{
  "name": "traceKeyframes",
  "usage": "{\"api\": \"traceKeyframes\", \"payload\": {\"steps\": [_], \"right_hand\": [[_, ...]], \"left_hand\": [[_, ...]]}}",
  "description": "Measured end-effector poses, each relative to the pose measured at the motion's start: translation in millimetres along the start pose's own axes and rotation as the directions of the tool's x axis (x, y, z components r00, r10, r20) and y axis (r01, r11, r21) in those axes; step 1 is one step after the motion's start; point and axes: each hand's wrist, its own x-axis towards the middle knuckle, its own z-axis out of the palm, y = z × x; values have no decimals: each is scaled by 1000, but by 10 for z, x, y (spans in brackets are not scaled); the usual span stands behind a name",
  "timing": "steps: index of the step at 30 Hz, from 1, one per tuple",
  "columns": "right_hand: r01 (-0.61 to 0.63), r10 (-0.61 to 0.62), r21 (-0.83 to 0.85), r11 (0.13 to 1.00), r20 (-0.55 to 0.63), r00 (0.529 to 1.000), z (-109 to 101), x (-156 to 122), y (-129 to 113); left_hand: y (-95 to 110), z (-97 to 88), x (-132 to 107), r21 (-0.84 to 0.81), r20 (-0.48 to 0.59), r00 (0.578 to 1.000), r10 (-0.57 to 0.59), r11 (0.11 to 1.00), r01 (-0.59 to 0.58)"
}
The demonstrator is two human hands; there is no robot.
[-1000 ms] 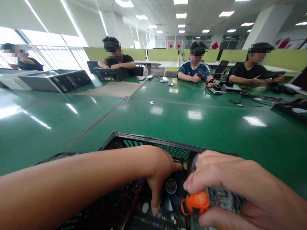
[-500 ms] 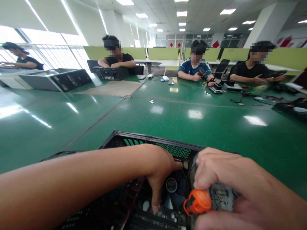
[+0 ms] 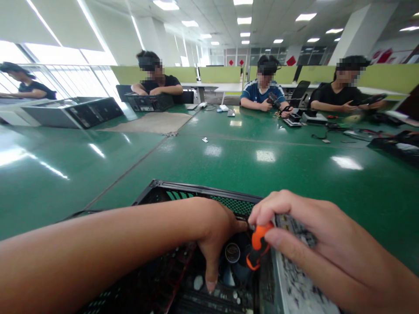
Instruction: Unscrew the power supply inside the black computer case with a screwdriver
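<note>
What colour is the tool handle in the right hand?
The handle is orange and black; it shows best in the head view.

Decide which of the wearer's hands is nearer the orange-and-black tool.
Right. The right hand holds the orange-and-black tool; the left hand is off to the tool's left, beside the fan.

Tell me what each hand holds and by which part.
Right hand: orange and black tool, by its handle. Left hand, at the fan: cannot tell whether it holds anything.
</note>
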Motion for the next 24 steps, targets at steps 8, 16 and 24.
{"api": "traceKeyframes", "payload": {"steps": [8,16,24], "right_hand": [[-60,92,-133,989,253,963,51,34,6],[-32,104,-218,976,331,938,172,20,9],[71,-53,-92,993,181,982,-33,22,-50]], "left_hand": [[8,-18,8,53,118,992,52,997,-58],[45,-47,-21,119,110,993,-33,993,20],[-19,-16,-3,67,99,995,-14,998,7]]}}
